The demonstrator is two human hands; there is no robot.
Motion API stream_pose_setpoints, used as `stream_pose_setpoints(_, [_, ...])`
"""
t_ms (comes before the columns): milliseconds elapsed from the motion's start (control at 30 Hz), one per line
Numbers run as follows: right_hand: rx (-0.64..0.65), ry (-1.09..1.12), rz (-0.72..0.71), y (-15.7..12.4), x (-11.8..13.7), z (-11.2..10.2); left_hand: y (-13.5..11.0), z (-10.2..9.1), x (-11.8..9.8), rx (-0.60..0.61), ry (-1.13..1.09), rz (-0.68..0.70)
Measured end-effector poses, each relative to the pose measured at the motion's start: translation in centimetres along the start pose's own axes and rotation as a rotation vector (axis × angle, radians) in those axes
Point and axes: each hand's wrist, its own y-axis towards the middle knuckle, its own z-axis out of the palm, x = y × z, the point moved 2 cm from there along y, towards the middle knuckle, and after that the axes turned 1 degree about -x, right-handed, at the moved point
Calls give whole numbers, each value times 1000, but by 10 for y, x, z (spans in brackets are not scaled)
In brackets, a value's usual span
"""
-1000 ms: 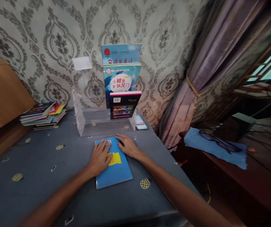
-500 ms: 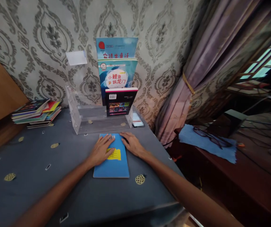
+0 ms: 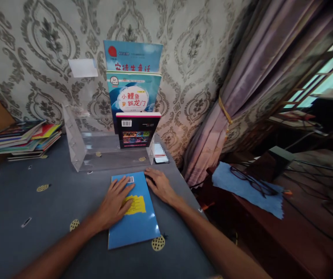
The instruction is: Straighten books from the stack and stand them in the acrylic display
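Observation:
A blue book [image 3: 134, 228] with a yellow patch and a barcode lies flat on the dark cloth-covered table. My left hand [image 3: 114, 203] rests on its left part with fingers spread, the thumb over the yellow patch. At the book's upper right edge lies my right hand [image 3: 161, 186], fingers stretched out and touching or very close to that edge. Behind the book stands a clear tiered rack [image 3: 99, 159]. In it lean a black book with a pink edge [image 3: 136, 131], a teal book [image 3: 134, 93] and a lighter blue book [image 3: 134, 54].
A pile of thin books [image 3: 24, 139] sits at the far left beside a wooden panel. A pixelated flat object [image 3: 160, 153] lies right of the rack. Glasses [image 3: 250, 180] rest on a blue cloth [image 3: 224, 176] on the red-brown surface to the right, near several cables.
My view has shifted to the right and the blue book appears nearer and slightly turned. Both hands stay at the book, the left one spread over it.

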Motion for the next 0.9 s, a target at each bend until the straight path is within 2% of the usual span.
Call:
stream_pose_setpoints(267, [23, -39, -19, -13, 8, 0, -7, -2, -1, -50, 43, 96])
stream_pose_setpoints(533, [14, -94, -32, -24, 10, 5, -12, 14, -2, -152, 80, 112])
stream_pose_setpoints(733, [-4, -53, -33, -18, 5, 1, -6, 2, -4, -88, 70, 82])
stream_pose_setpoints(900, [88, 21, -112, -11, 0, 2, -4, -4, -5, -12, 32, 59])
